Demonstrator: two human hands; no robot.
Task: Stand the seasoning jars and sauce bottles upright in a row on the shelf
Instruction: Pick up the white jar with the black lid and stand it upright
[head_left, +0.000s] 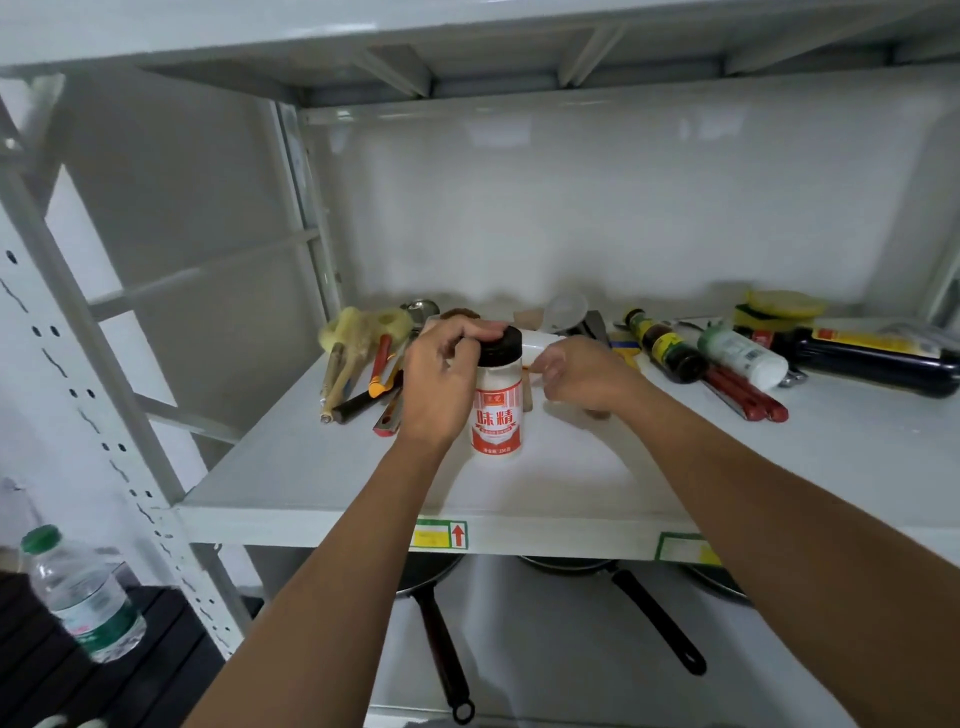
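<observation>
A seasoning jar (497, 410) with a red and white label and a black lid stands upright on the white shelf (322, 467). My left hand (441, 374) grips it around the lid and upper side. Just to the right, my right hand (582, 376) is closed around a white object (540, 344) lying behind the jar; most of it is hidden. Further right lie a small dark sauce bottle (665, 345), a white jar with a green cap (743, 356) and a large dark sauce bottle (872, 358), all on their sides.
Brushes and utensils (363, 364) are piled at the shelf's back left, red chopsticks (743, 392) and yellow sponges (779, 306) at the right. Pans (441, 639) sit on the shelf below. A water bottle (83, 592) stands at lower left beside the rack's upright.
</observation>
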